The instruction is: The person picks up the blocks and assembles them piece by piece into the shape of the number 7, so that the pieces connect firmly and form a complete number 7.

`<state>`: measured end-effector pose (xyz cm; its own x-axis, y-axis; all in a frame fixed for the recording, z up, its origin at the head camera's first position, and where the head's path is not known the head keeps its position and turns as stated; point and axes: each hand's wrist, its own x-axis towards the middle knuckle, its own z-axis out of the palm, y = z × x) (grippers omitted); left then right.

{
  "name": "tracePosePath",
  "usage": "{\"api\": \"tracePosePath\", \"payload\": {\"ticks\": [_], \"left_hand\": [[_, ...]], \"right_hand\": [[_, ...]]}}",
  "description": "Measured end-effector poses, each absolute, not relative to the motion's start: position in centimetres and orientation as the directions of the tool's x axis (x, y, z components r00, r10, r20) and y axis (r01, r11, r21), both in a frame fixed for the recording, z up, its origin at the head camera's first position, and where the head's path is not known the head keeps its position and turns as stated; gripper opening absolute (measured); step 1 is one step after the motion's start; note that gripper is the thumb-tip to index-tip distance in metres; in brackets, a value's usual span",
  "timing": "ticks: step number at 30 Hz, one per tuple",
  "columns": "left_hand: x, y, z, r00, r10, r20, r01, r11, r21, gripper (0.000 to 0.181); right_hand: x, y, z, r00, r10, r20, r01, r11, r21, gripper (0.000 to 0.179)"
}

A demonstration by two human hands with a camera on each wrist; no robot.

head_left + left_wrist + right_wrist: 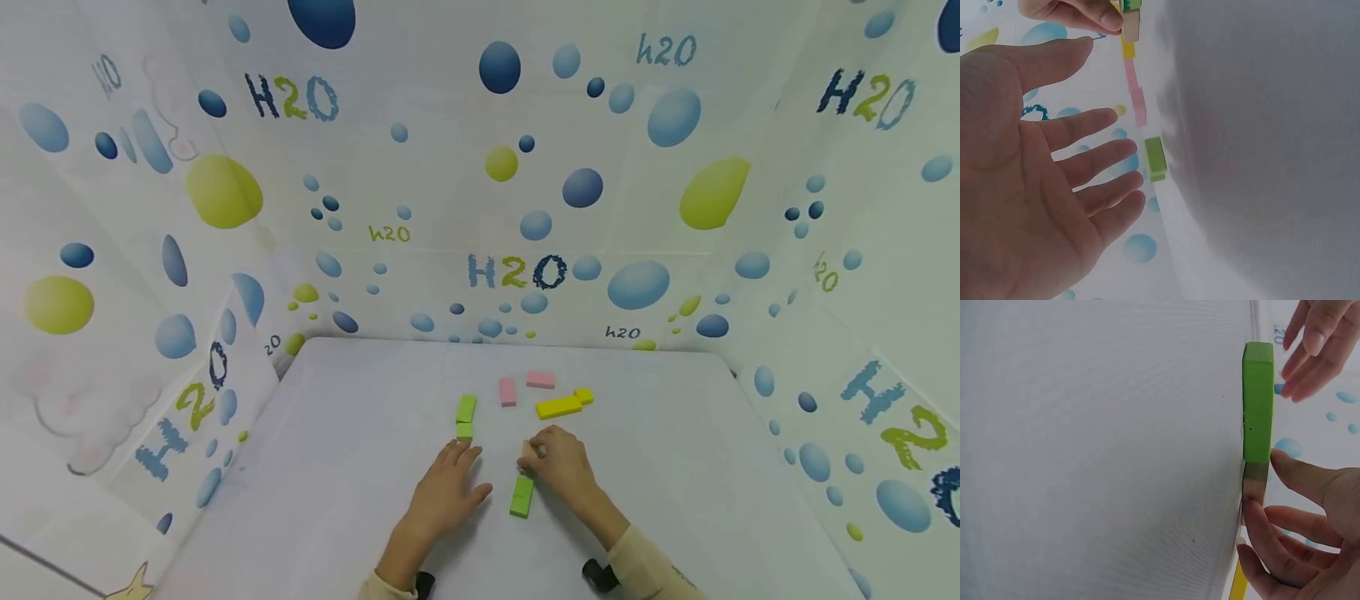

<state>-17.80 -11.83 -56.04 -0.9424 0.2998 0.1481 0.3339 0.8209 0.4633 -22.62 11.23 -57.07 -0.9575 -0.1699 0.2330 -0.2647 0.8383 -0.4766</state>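
My right hand [564, 468] pinches a natural wood block [1255, 481] between thumb and fingers, low at the table top. Its near end meets the end of a long green block [521, 497], so the two form a line. My fingers partly cover the wood block in the head view. To the left, my left hand [447, 490] hovers over the table with spread, relaxed fingers and an empty palm, as the left wrist view shows. Just beyond its fingertips, a small green block [465, 431] sits end to end with a longer green block [467, 407].
Farther back lie two pink blocks [507, 392], one upright in view and one crosswise. Right of them, a long yellow block [558, 407] touches a small yellow block [583, 397]. A white cloth covers the table [337, 467]; a printed curtain [435, 192] hangs behind.
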Motion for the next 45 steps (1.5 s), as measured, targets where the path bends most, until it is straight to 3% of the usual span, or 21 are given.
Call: {"api": "tracePosePath", "payload": {"ticks": [14,25,45], "left_hand": [[-17.6,-10.1,-56.0,-0.931,0.348,0.112,0.36,0.817,0.45,0.056],[-18.0,-9.5,-57.0,-0.918,0.367,0.146,0.394,0.816,0.423,0.054],[-18.1,-8.7,-56.9,-0.912,0.399,0.099,0.405,0.835,0.371,0.056]], "right_hand": [[-22.2,11.3,-57.2,-0.972,-0.122,0.2,-0.213,0.818,-0.534,0.041],[-21.9,11.4,-57.3,-0.971,-0.134,0.197,-0.223,0.801,-0.556,0.04],[-21.8,11.6,-57.2,-0.967,-0.128,0.222,-0.234,0.793,-0.563,0.038]]}}
